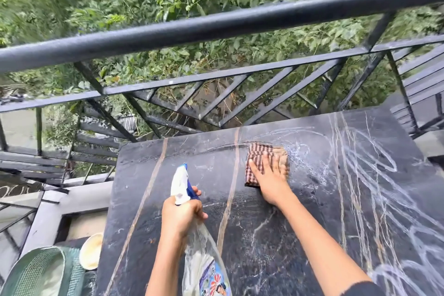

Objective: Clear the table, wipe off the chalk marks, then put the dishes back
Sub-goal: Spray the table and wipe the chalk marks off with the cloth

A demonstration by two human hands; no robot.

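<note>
The right hand (269, 175) presses a checked cloth (260, 151) flat on the dark stone surface (156, 175), just above centre of the frame and close to the far edge. Its fingers are straight and spread, pinching nothing. The left hand (180, 214) holds a spray bottle (204, 259) at lower centre, fingers wrapped around the neck and one lying by the blue trigger.

The main risk is smearing. The cloth sits at the edge of a wet patch (298, 154), and the heavy chalk marks (360, 151) fill the right of the frame unwiped. Dragging a loaded cloth back toward the left half, which looks mostly clean, would likely spread grey slurry instead of lifting it. With only flat pressure holding it, a hard stroke toward the top of the frame could push the cloth off the edge toward the railing (216, 24) and the greenery beyond (no way to fetch it from there). A stray squeeze on the trigger would wet the left part for nothing. A cream dish (91, 251) sits low at the lower left, just beside the surface; I cannot tell what it rests on.

The bottle's long axis runs from bottom centre up and slightly left, nozzle toward the far edge. The cloth is a folded rectangle, and its long axis seems to run bottom to top, though the hand covers much of it.
</note>
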